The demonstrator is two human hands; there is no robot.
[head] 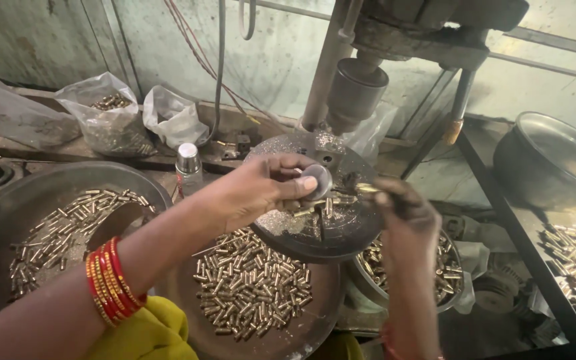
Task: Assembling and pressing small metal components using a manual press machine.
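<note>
A small round grey knob [317, 180] is pinched by the left hand [255, 193], thumb above and fingertips pressed together below it, directly over the round drill-press table [281, 230]. The grip is closed firmly on the knob; the wrist is held level, with red bangles [108, 280] well back on the forearm.

A short brass pin [367, 189] appears to be pinched between the fingertips of the right hand [405, 217] and is presented sideways toward the fixture just beside the knob. Whether the pin is already seated cannot be told, since the contact point is partly hidden by the fingers.

For the step to be done well, the pin should be kept in line with the fixture and pushed fully home before the knob is tightened. The knob should be turned with the fingertips only, so that the palm stays clear of the chuck [355, 93] hanging close above. Brass chips lying on the drill-press table should be kept out of the seat, or the pin is likely to sit tilted.

Below the drill-press table, a shallow pan of brass pins [255, 280] lies nearest the body, a smaller bowl [458, 293] sits under the right hand, and a large grey basin [8, 200] with more pins stands to the left. A small steel bottle [188, 167] stands upright behind the basin.
</note>
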